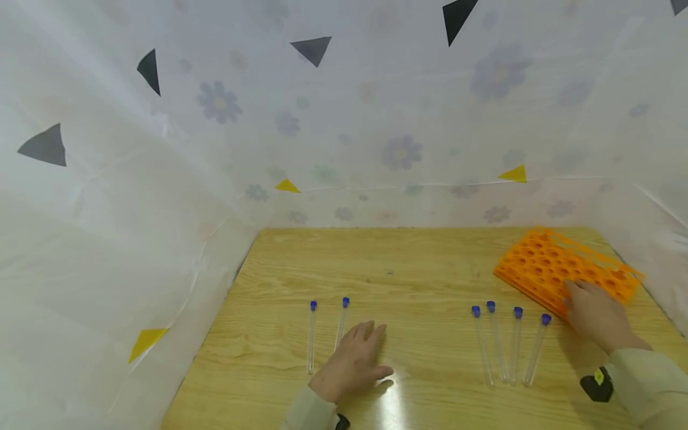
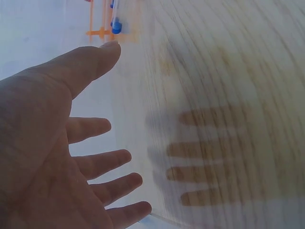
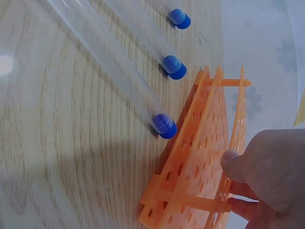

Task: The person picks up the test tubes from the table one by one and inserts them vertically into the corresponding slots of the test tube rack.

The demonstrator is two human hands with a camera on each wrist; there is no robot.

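Note:
An orange test tube rack [image 1: 543,263], full of round holes, sits at the table's far right. My right hand [image 1: 599,313] pinches its near edge; in the right wrist view the thumb and fingers close round the top plate of the rack [image 3: 205,129]. Several clear test tubes [image 1: 516,340] with blue caps lie side by side just left of that hand. My left hand [image 1: 352,361] hovers palm down over the table with fingers spread, holding nothing. Beside it lie two more capped tubes, one fully visible tube [image 1: 311,340] and one tube [image 1: 341,325] partly hidden behind the fingers.
The wood-grain table [image 1: 408,269] meets pale floral sheeting [image 1: 344,137] at the back and both sides. Black, grey and yellow triangles mark the sheeting, such as a yellow one [image 1: 147,343] low on the left.

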